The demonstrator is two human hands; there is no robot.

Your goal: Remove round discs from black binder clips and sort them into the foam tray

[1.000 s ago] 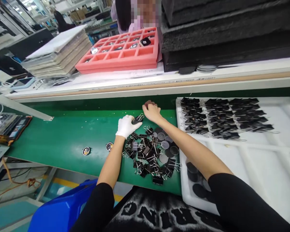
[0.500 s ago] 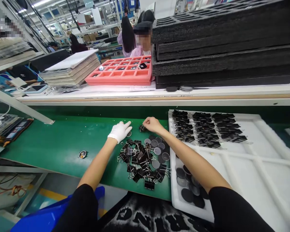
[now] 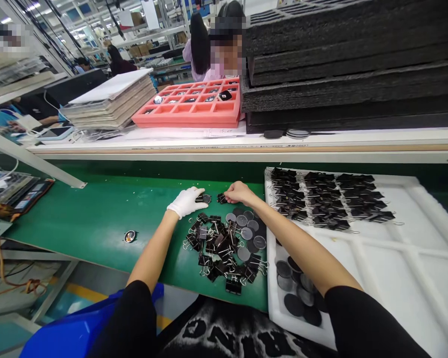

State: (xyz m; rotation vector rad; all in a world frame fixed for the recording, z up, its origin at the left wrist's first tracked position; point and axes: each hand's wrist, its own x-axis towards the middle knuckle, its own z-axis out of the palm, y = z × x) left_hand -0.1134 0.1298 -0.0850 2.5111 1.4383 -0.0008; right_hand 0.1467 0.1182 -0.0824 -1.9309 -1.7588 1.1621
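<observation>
My left hand (image 3: 186,202), in a white glove, pinches a small round dark part (image 3: 206,199) above the green tabletop. Just to its right, my bare right hand (image 3: 239,193) grips a black binder clip (image 3: 221,198) between thumb and fingers; a narrow gap separates clip and part. Nearer my body lies a heap of black binder clips (image 3: 218,243) with wire handles. Several clear and dark discs (image 3: 243,254) lie along the heap's right side. A single round metal-rimmed piece (image 3: 130,236) rests on the table to the left.
A white foam tray (image 3: 410,268) on the right holds rows of clipped pieces (image 3: 324,199) and loose discs (image 3: 298,293). Above the table, a shelf (image 3: 209,155) carries a red compartment tray (image 3: 186,122), stacked black foam (image 3: 343,64) and stacked sheets (image 3: 108,104). Co-workers are beyond.
My left hand has turned and closed its fingers, and the round part now shows at its fingertips. My right hand still holds the clip near the same spot. The view has shifted slightly.
</observation>
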